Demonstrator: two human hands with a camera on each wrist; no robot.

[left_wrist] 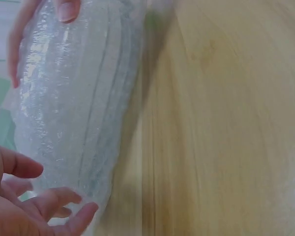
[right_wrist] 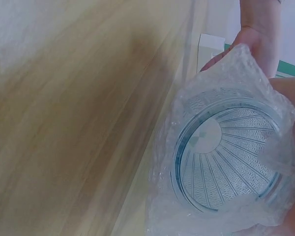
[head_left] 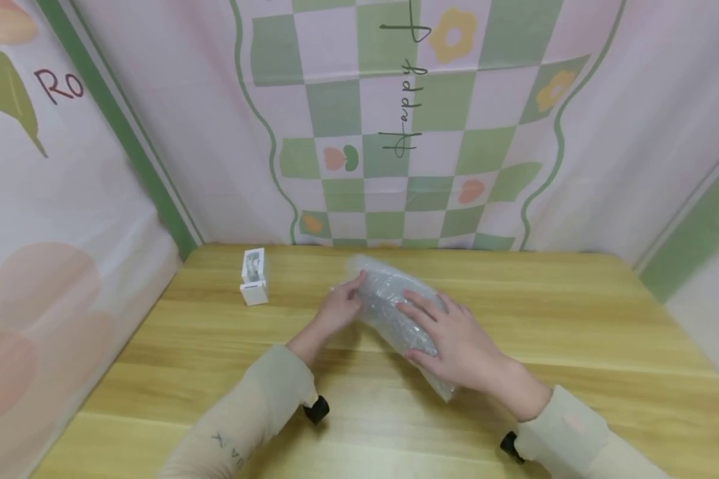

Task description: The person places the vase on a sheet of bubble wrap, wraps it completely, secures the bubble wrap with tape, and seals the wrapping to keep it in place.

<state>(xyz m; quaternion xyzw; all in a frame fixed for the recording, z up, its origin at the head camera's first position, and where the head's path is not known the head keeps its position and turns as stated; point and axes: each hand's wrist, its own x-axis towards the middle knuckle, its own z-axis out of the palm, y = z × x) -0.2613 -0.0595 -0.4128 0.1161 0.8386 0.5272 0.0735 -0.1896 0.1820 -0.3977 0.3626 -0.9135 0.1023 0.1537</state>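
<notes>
A glass vase with ribbed sides [right_wrist: 221, 162] lies inside clear bubble wrap [head_left: 389, 299], tilted over the table. Through the wrap, its round rim faces the right wrist camera. My right hand [head_left: 461, 339] holds the wrapped vase, thumb on the near side and fingers spread over the top; the left wrist view shows its thumb and a finger on either side of the wrap. My left hand [head_left: 338, 309] is at the far left end of the bundle. Its fingers [left_wrist: 83, 216] are loosely bent and apart beside the wrap, touching its end.
A small white box [head_left: 254, 293] with a grey item showing in it stands at the back left of the wooden table [head_left: 216, 379]. Behind the table hangs a checked, patterned curtain [head_left: 419, 133]. Black straps or mounts [head_left: 316, 409] show at both cuffs.
</notes>
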